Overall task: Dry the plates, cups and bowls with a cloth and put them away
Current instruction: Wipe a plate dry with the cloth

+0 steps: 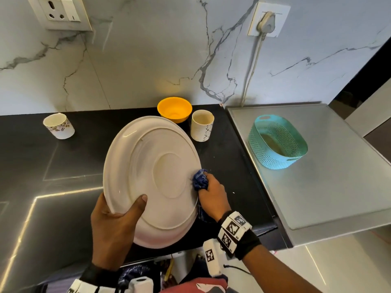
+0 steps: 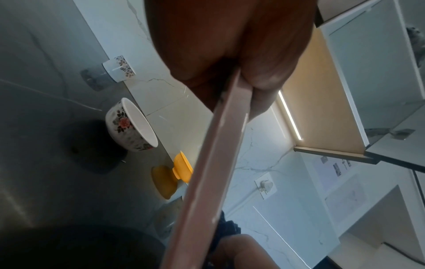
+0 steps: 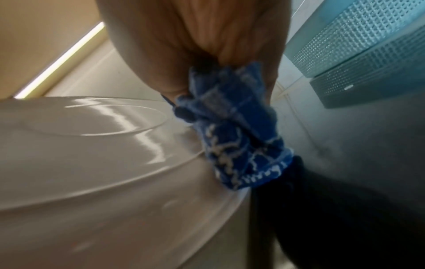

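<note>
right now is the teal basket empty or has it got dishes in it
Empty: the head view looks down into the teal basket and shows only its bare bottom, no dishes.

A large round white plate [image 1: 152,178] sits at the frame's centre, above the dark stone counter [image 1: 42,161], the left hand [image 1: 114,227] at its lower left edge. At its right edge, the right hand [image 1: 213,195] presses a bunched blue patterned cloth [image 1: 200,181]. Behind it stand a yellow plastic bowl [image 1: 174,109] and, just right, a white paper cup [image 1: 202,125]. A floral white cup [image 1: 59,125] stands at far left. At right, a teal mesh plastic basket [image 1: 277,142] rests on a grey metal tray [image 1: 317,187].
</note>
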A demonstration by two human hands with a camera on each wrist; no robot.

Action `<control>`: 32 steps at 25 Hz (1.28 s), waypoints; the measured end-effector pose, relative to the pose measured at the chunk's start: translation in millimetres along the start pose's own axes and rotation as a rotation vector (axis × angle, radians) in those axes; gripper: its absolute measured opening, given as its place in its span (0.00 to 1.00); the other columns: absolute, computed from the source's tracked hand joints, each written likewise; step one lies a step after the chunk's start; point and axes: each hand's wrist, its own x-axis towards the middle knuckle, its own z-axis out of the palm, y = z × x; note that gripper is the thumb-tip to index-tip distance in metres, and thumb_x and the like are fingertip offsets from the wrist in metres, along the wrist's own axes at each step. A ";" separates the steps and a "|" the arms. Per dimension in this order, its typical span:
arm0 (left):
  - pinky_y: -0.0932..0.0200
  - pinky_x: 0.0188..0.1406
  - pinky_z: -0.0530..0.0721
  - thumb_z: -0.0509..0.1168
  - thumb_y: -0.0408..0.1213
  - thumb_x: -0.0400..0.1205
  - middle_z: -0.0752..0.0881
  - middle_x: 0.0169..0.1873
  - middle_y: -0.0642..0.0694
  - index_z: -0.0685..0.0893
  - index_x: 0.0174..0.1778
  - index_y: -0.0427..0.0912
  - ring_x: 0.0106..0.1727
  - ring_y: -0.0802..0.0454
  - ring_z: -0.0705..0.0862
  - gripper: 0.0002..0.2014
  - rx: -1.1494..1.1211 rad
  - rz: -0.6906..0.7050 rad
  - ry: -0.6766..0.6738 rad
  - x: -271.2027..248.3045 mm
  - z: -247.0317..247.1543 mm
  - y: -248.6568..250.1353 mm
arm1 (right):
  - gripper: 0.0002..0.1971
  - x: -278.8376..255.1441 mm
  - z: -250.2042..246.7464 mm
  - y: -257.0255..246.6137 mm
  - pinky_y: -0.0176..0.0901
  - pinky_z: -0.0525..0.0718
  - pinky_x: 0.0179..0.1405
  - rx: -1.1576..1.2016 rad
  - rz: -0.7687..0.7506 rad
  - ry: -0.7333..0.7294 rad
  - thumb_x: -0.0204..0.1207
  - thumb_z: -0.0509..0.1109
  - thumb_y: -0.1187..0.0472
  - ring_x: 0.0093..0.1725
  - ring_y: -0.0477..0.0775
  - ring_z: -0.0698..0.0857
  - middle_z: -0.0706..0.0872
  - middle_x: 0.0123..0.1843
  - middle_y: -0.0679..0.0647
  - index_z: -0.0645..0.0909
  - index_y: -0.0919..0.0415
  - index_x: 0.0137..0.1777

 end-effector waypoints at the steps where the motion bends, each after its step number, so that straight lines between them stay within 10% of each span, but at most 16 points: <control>1: 0.71 0.44 0.87 0.77 0.27 0.71 0.89 0.51 0.53 0.83 0.61 0.47 0.50 0.60 0.89 0.24 -0.007 0.009 0.007 -3.4 1.9 1.2 | 0.26 -12.8 2.2 0.2 0.53 0.78 0.67 -0.008 0.015 -0.007 0.73 0.61 0.64 0.62 0.64 0.82 0.85 0.62 0.59 0.75 0.49 0.71; 11: 0.78 0.45 0.82 0.77 0.31 0.73 0.86 0.56 0.54 0.80 0.68 0.45 0.56 0.59 0.86 0.27 0.051 0.091 -0.033 -17.2 19.4 15.4 | 0.23 -83.7 -30.3 -19.1 0.43 0.83 0.52 0.437 -0.055 -0.379 0.62 0.68 0.68 0.53 0.52 0.85 0.85 0.52 0.52 0.77 0.59 0.59; 15: 0.78 0.46 0.82 0.77 0.30 0.73 0.86 0.55 0.59 0.80 0.68 0.47 0.54 0.68 0.85 0.27 0.019 0.080 -0.005 -24.1 19.2 13.3 | 0.20 -68.2 -37.7 10.7 0.54 0.86 0.46 0.919 0.098 -0.096 0.58 0.68 0.69 0.47 0.65 0.84 0.84 0.44 0.65 0.79 0.71 0.53; 18: 0.78 0.46 0.82 0.78 0.31 0.73 0.86 0.53 0.60 0.80 0.62 0.55 0.52 0.71 0.85 0.25 0.016 0.073 0.030 -29.0 13.7 11.2 | 0.32 -56.5 -41.6 38.0 0.60 0.87 0.56 0.999 0.218 -0.022 0.64 0.81 0.62 0.54 0.66 0.86 0.85 0.59 0.66 0.74 0.65 0.68; 21: 0.71 0.50 0.85 0.78 0.32 0.72 0.86 0.54 0.58 0.81 0.62 0.53 0.54 0.65 0.86 0.24 0.026 0.057 0.077 -32.6 8.2 7.4 | 0.41 -44.0 -53.2 45.7 0.55 0.87 0.56 0.722 0.142 0.013 0.60 0.83 0.67 0.58 0.58 0.87 0.82 0.63 0.58 0.67 0.57 0.71; 26: 0.69 0.48 0.87 0.79 0.35 0.71 0.87 0.52 0.56 0.81 0.63 0.46 0.52 0.60 0.87 0.24 0.070 0.066 0.136 -41.0 3.1 11.2 | 0.16 -5.3 -66.1 41.2 0.55 0.86 0.54 0.458 0.157 -0.067 0.70 0.72 0.76 0.54 0.63 0.87 0.85 0.55 0.62 0.77 0.58 0.52; 32: 0.66 0.51 0.87 0.77 0.29 0.73 0.88 0.56 0.53 0.82 0.64 0.51 0.55 0.57 0.87 0.25 -0.043 0.052 0.208 -75.6 2.4 27.3 | 0.30 -12.8 -71.7 77.5 0.50 0.77 0.67 -0.393 -0.198 0.156 0.72 0.74 0.67 0.67 0.58 0.75 0.73 0.69 0.57 0.72 0.55 0.73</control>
